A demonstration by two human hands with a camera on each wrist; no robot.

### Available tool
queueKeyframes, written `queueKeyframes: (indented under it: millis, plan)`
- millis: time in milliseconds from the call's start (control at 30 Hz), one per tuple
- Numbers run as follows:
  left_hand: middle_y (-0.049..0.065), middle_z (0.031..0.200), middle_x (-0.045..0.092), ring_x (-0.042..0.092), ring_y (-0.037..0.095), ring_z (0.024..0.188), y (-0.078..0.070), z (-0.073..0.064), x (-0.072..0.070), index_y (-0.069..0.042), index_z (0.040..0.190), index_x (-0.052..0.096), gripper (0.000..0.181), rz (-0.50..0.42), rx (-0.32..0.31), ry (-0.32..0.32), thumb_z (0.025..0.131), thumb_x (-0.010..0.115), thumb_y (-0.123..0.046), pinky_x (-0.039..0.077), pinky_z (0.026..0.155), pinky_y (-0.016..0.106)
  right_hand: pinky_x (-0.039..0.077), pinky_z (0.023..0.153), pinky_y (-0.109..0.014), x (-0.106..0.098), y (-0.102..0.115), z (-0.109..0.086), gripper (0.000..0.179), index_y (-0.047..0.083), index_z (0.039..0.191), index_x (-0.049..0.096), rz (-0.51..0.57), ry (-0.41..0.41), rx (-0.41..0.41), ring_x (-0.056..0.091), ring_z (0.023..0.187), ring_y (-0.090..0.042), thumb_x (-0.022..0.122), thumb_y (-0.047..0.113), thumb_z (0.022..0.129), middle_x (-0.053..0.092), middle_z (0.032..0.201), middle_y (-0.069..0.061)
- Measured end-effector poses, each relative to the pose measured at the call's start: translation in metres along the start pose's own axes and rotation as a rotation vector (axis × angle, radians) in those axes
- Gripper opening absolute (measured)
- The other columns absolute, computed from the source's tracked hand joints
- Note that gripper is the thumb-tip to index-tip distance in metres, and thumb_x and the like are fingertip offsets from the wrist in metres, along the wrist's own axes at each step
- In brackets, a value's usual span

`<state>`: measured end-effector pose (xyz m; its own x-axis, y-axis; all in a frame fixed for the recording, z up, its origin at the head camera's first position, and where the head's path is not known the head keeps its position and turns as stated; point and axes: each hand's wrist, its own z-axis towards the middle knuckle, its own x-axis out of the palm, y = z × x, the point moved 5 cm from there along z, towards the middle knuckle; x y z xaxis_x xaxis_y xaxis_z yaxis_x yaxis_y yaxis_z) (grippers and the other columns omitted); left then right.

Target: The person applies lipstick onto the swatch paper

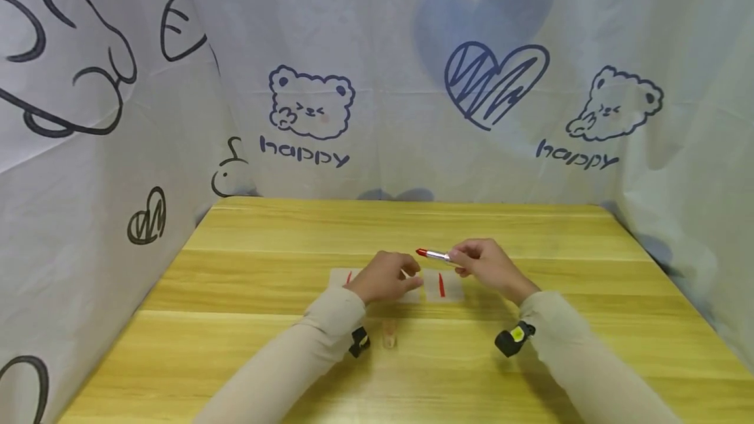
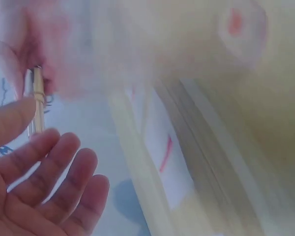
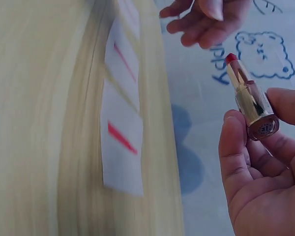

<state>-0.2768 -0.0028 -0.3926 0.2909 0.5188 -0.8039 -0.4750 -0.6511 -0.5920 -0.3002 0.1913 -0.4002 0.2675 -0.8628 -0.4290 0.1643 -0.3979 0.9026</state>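
Note:
A lipstick (image 1: 434, 254) with its red tip out is pinched between the fingers and thumb of my right hand (image 1: 485, 265). Its shiny gold and clear barrel (image 3: 255, 105) shows in the right wrist view, the tip pointing toward the other hand. My left hand (image 1: 387, 277) holds nothing; its fingers are spread and relaxed, a little short of the lipstick tip. Below the hands lie white paper pieces (image 1: 453, 290) in a row, each visible one bearing a red stroke (image 3: 122, 137). My left hand covers part of them in the head view.
A small tan, translucent piece (image 1: 389, 334) lies on the wooden table (image 1: 265, 352), nearer me than the papers. White cloth printed with bears and hearts (image 1: 389, 116) hangs behind the table and at both sides. Each wrist carries a small black camera (image 1: 511, 342).

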Motion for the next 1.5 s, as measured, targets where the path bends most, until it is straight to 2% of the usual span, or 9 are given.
queueKeyframes:
  millis: [167,367,533,633,833,1000,1133,1367,1500]
  plan:
    - [0.002,0.098,0.068,0.064,0.017,0.088,0.0,-0.01,-0.002,-0.005,0.11,0.069,0.026,-0.19,-0.107,-0.07,0.095,0.065,-0.026,0.053,0.076,0.031,0.056,0.074,-0.03,0.013,0.008,-0.004,0.035,-0.009,0.11,0.064,0.098,0.007,-0.015,0.065,0.085,-0.031,0.058,0.024,0.1,0.066,0.096,-0.011]
    - [0.003,0.103,0.067,0.064,0.028,0.09,0.007,-0.022,0.002,-0.004,0.118,0.066,0.031,-0.489,-0.221,-0.154,0.096,0.063,-0.027,0.054,0.07,0.035,0.055,0.071,-0.027,0.031,0.017,-0.009,0.033,-0.013,0.109,0.06,0.319,0.058,0.005,0.062,0.076,-0.016,0.052,0.018,0.102,0.064,0.09,-0.008]
    - [0.005,0.107,0.066,0.061,0.027,0.096,0.01,-0.029,0.001,-0.003,0.12,0.066,0.034,-0.663,-0.242,-0.269,0.097,0.062,-0.028,0.053,0.074,0.04,0.053,0.065,-0.021,0.046,0.025,-0.009,0.031,-0.007,0.105,0.061,0.537,0.12,0.05,0.06,0.069,-0.009,0.045,0.019,0.105,0.063,0.085,-0.006]
    - [0.006,0.104,0.065,0.06,0.027,0.092,0.009,-0.032,0.0,-0.001,0.116,0.067,0.032,-0.753,-0.25,-0.334,0.096,0.063,-0.027,0.053,0.075,0.042,0.051,0.061,-0.018,0.054,0.029,-0.01,0.032,-0.001,0.099,0.063,0.628,0.185,0.062,0.059,0.067,-0.007,0.042,0.022,0.106,0.063,0.081,-0.006]
    - [0.005,0.096,0.063,0.057,0.026,0.086,0.005,-0.036,-0.003,0.001,0.107,0.068,0.028,-0.835,-0.257,-0.424,0.096,0.063,-0.025,0.05,0.07,0.035,0.049,0.059,-0.017,0.068,0.034,-0.013,0.04,0.006,0.095,0.066,0.716,0.314,0.102,0.056,0.064,-0.006,0.038,0.032,0.106,0.063,0.077,-0.001]
    - [0.006,0.097,0.064,0.056,0.017,0.083,0.003,-0.036,-0.003,0.004,0.107,0.067,0.029,-0.877,-0.248,-0.46,0.097,0.063,-0.023,0.048,0.067,0.025,0.047,0.056,-0.017,0.073,0.034,-0.013,0.046,0.002,0.096,0.064,0.729,0.329,0.128,0.054,0.061,-0.006,0.034,0.035,0.107,0.061,0.073,0.0]
    - [0.007,0.098,0.064,0.055,0.017,0.085,0.0,-0.035,-0.002,0.004,0.11,0.067,0.03,-0.906,-0.243,-0.479,0.098,0.061,-0.023,0.047,0.068,0.024,0.045,0.052,-0.016,0.076,0.035,-0.014,0.049,0.001,0.095,0.063,0.734,0.335,0.161,0.053,0.058,-0.005,0.031,0.036,0.107,0.06,0.07,0.001]
    - [0.007,0.118,0.064,0.052,0.013,0.095,-0.004,-0.035,-0.003,0.003,0.118,0.066,0.03,-1.009,-0.22,-0.512,0.098,0.06,-0.018,0.042,0.077,0.027,0.046,0.052,-0.014,0.08,0.038,-0.015,0.046,0.003,0.095,0.06,0.795,0.379,0.212,0.054,0.058,-0.003,0.033,0.038,0.106,0.059,0.07,0.002]
    - [0.008,0.11,0.064,0.052,0.013,0.092,-0.005,-0.035,-0.002,0.005,0.118,0.065,0.031,-1.034,-0.215,-0.542,0.097,0.061,-0.018,0.043,0.076,0.027,0.046,0.052,-0.013,0.079,0.039,-0.016,0.046,0.003,0.096,0.061,0.837,0.373,0.216,0.054,0.057,-0.002,0.033,0.039,0.106,0.06,0.069,0.002]
